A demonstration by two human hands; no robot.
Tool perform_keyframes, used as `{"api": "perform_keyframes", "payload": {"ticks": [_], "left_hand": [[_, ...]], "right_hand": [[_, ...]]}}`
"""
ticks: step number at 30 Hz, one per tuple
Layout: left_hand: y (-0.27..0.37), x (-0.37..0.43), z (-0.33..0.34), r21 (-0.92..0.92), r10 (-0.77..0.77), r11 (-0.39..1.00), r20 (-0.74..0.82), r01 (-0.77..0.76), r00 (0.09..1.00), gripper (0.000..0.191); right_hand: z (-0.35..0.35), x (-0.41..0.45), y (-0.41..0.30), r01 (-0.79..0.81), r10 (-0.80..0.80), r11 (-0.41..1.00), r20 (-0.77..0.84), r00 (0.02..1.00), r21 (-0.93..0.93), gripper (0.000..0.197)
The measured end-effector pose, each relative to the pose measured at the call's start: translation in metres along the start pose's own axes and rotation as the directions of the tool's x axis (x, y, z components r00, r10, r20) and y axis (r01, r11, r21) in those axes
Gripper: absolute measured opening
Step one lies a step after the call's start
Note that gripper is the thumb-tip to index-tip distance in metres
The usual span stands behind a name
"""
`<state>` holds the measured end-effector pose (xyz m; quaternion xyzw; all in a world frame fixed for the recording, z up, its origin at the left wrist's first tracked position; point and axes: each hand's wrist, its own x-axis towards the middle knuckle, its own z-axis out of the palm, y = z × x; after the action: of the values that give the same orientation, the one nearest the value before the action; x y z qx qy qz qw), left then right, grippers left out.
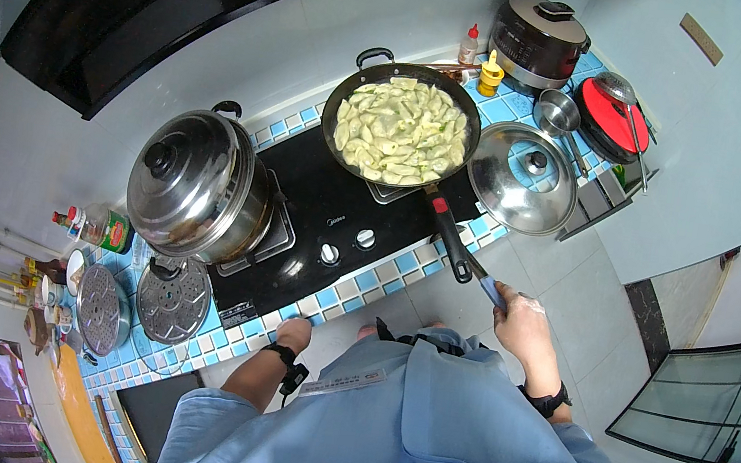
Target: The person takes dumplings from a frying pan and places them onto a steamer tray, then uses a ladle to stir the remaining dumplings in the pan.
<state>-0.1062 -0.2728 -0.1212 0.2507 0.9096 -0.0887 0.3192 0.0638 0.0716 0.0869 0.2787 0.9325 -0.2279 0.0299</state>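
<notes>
A dark frying pan (330, 126) full of dumplings (403, 132) sits on the right burner of the black gas hob (301, 214), its long black handle pointing towards me. My right hand (521, 320), with white powder on it, grips the blue-grey handle of a utensil (492, 291) just beyond the pan handle's end; the utensil's head is hidden. At the tiled counter's front edge rests my left hand (295, 334), seemingly holding nothing, its fingers mostly folded out of sight. A glass lid (519, 196) with a steel rim lies right of the pan.
A lidded steel steamer pot (187, 182) occupies the left burner. Perforated steamer plates (173, 300) lie left of the hob. Beyond the glass lid stand a small saucepan (557, 113), an electric cooker (538, 44) and a skimmer (616, 87). A range hood (160, 6) hangs above.
</notes>
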Motion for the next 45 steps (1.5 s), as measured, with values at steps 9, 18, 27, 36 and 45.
{"api": "perform_keyframes", "payload": {"ticks": [9, 18, 27, 36, 45], "left_hand": [[0.003, -0.002, -0.007, 0.005, -0.016, 1.0, 0.041, 0.015, 0.999, 0.019], [0.004, -0.003, -0.009, -0.022, -0.023, 0.999, 0.05, 0.024, 0.998, 0.022], [-0.002, 0.004, 0.003, -0.005, -0.008, 1.0, 0.036, 0.008, 0.999, 0.02], [0.001, 0.001, -0.002, -0.024, -0.02, 1.0, 0.017, 0.02, 1.0, 0.022], [0.003, 0.001, -0.003, -0.025, -0.041, 0.999, 0.029, 0.042, 0.999, 0.022]], "right_hand": [[-0.001, -0.001, -0.004, 0.021, -0.02, 1.0, -0.052, 0.998, 0.011, 0.034], [0.0, 0.001, -0.003, 0.032, -0.031, 0.999, -0.051, 0.998, 0.008, 0.033], [-0.001, 0.001, -0.004, 0.02, -0.02, 1.0, -0.028, 0.999, 0.003, 0.034], [-0.001, 0.002, -0.003, -0.009, 0.009, 1.0, 0.023, 1.0, -0.007, 0.036], [0.0, 0.002, -0.002, 0.006, -0.006, 1.0, 0.004, 1.0, -0.013, 0.036]]}}
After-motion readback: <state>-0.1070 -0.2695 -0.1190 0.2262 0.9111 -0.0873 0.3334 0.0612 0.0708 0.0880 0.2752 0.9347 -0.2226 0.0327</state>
